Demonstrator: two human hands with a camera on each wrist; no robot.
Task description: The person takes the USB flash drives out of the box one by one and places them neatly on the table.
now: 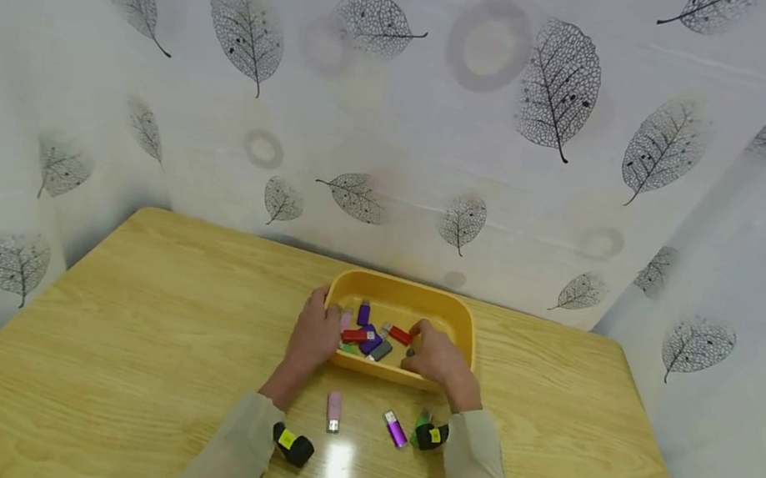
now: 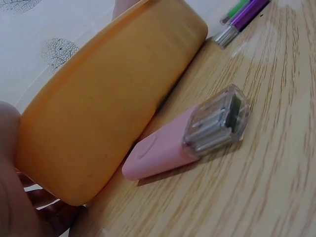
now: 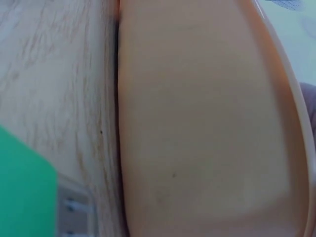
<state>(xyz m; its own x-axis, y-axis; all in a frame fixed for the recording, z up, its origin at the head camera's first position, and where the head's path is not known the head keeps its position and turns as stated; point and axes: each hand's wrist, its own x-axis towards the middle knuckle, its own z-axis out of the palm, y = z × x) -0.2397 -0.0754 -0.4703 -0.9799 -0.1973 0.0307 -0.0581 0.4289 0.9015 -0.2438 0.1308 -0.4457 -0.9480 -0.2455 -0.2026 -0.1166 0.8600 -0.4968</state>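
Observation:
A yellow plastic box [image 1: 391, 373] holds several USB sticks, among them a red one [image 1: 355, 336], a second red one [image 1: 401, 335], a grey one [image 1: 381, 350] and a purple one [image 1: 364, 314]. My left hand [image 1: 318, 331] grips the box's left end; in the left wrist view its fingers [image 2: 47, 210] curl around the box's corner. Over the right front rim, my right hand [image 1: 438, 355] reaches inside, fingertips bent down around a small dark piece [image 1: 409, 353]. I cannot tell whether it pinches that piece. The right wrist view shows mostly the box's outer wall [image 3: 197, 118].
On the wooden table [image 1: 183, 341], in front of the box, lie a pink USB stick [image 1: 334, 412], a purple one [image 1: 395, 430] and a green one [image 1: 417, 435], partly hidden by the right wrist camera [image 1: 429, 435]. A leaf-patterned curtain [image 1: 405, 107] hangs behind the table.

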